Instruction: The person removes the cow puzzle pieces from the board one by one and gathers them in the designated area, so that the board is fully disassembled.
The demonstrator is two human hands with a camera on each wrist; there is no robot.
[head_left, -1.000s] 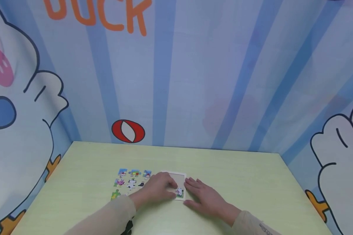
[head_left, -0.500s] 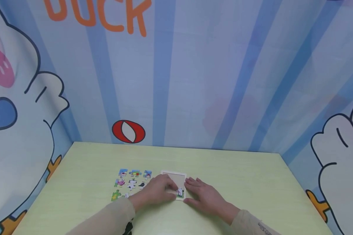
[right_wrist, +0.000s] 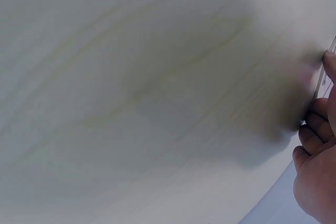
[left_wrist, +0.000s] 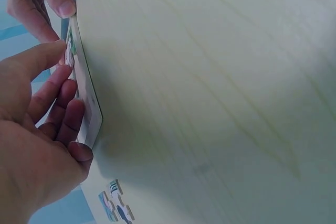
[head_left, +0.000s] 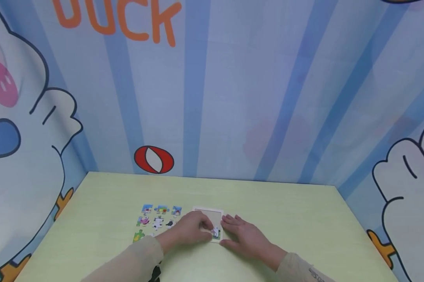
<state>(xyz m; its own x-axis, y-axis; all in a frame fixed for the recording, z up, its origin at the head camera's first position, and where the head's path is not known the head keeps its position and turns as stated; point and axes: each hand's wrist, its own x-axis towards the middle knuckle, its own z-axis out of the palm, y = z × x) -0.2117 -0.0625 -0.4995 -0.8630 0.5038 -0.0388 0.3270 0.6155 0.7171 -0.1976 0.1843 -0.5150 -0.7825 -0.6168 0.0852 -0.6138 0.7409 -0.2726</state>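
Observation:
In the head view a shallow puzzle tray (head_left: 207,209) with a pale rim lies on the table. My left hand (head_left: 188,228) reaches in from the left, thumb and index finger pinching a small printed puzzle piece (head_left: 216,234) at the tray's lower right corner. The left wrist view has that puzzle piece (left_wrist: 70,51) between the fingertips, close over the tray (left_wrist: 92,116). My right hand (head_left: 248,239) rests along the tray's right edge with its fingers extended, the thumb near the lower corner. In the right wrist view only part of the right hand (right_wrist: 317,156) shows at the edge.
Several loose puzzle pieces (head_left: 158,223) lie in rows left of the tray, some hidden behind the left forearm. The pale wood-grain table (head_left: 285,207) meets a blue striped cartoon backdrop (head_left: 229,98) at its far edge.
Both hands, the tray and the puzzle piece keep nearly the same places. The whole head view has shifted slightly downward.

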